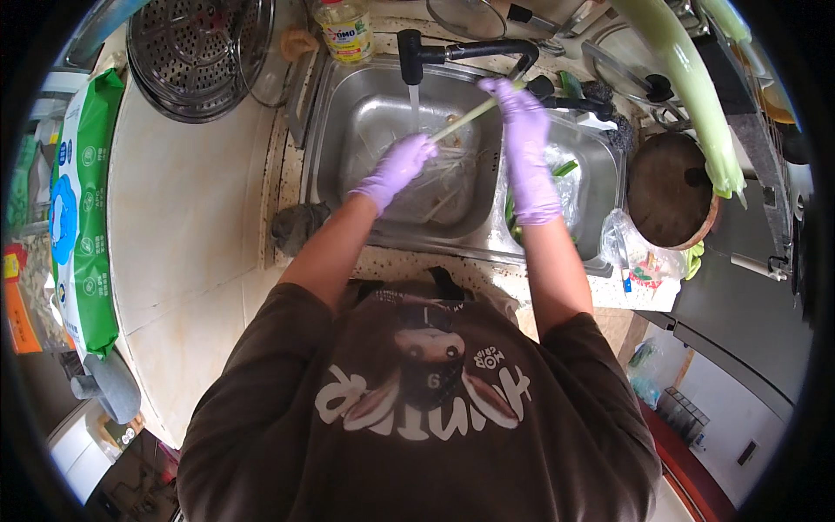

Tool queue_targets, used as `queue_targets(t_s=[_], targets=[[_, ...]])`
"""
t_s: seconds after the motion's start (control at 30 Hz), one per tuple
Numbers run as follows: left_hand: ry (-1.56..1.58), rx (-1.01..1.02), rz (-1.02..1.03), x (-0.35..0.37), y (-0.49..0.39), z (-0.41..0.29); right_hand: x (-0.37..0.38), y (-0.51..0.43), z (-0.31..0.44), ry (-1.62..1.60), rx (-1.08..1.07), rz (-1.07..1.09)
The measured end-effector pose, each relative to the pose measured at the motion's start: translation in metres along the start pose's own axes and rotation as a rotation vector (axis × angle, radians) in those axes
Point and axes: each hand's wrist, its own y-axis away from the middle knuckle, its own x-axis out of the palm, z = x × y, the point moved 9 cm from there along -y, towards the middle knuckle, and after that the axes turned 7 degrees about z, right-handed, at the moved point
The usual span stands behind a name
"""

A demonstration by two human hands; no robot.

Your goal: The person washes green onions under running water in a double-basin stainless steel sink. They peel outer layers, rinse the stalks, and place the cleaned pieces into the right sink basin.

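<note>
Both my hands wear purple gloves and hold a long, thin, pale green vegetable stalk (471, 116) slantwise over the large steel sink basin (349, 130). My left hand (399, 168) grips its lower end, near the basin's middle. My right hand (522, 121) is around the upper end, above the divider between the basins. Water runs from the black faucet (409, 57) just beyond my left hand. Pale peelings or fibres (447, 171) lie wet on the basin floor. Cut green pieces (565, 168) rest on clear plastic in the smaller basin (603, 183), partly hidden by my right forearm.
A detergent bottle (346, 39) stands behind the sink, with steel steamer trays (202, 52) to its left. A grey cloth (299, 228) lies by the left rim. On the right are a round lid or pan (668, 189), a plastic bag (642, 258) and a large pale stalk (685, 85) overhead.
</note>
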Motion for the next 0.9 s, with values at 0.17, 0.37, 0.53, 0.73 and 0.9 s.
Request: queue_targets(t_s=[0.17, 0.37, 0.53, 0.73, 0.9], targets=[[-0.254, -0.068, 0.042, -0.016, 0.031, 0.036, -0.080, 0.005, 0.025, -0.031, 0.063, -0.181], [-0.322, -0.560, 0.037, -0.028, 0.032, 0.135, -0.113, 0.032, 0.022, -0.098, -0.002, -0.303], [1.167, -0.520, 0.232, 0.019, 0.028, 0.147, -0.097, 0.047, 0.021, -0.139, 0.031, -0.244], [1.629, -0.471, 0.397, 0.114, 0.011, -0.015, -0.033, 0.085, -0.029, -0.088, 0.074, -0.156], [2.137, -0.302, 0.279, 0.134, -0.026, -0.034, -0.005, 0.120, -0.057, -0.151, 0.014, -0.150]])
